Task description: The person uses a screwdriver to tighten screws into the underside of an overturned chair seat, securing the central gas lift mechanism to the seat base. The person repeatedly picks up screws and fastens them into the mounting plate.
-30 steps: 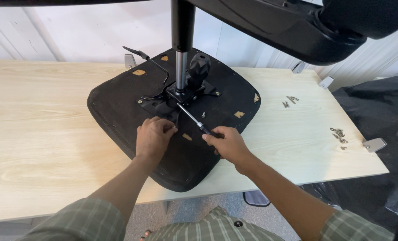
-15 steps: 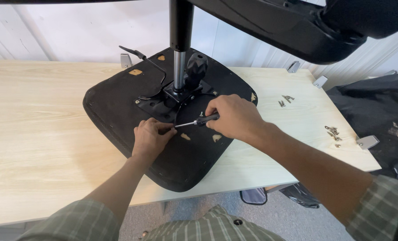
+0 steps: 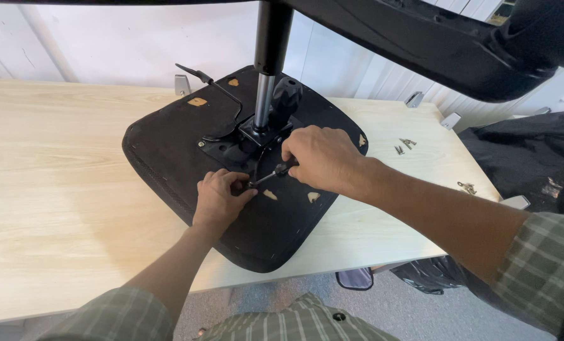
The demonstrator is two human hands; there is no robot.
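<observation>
Black chair seat lies upside down on pale wood counter, gas column rising from centre plate. Your right hand closed around screwdriver, tip angled down-left toward plate edge. Your left hand curled on seat, fingertips pinched at screwdriver tip. Loose screws on counter, well apart.

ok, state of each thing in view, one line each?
seat pan: upside down on the table, one edge overhanging
gas cylinder: upright in the seat's mechanism plate
screwdriver: gripped, nearly level, tip at the left fingers
right hand: closed on the screwdriver handle
left hand: resting on the seat, fingertips at the tip
loose screws: lying on the table
</observation>
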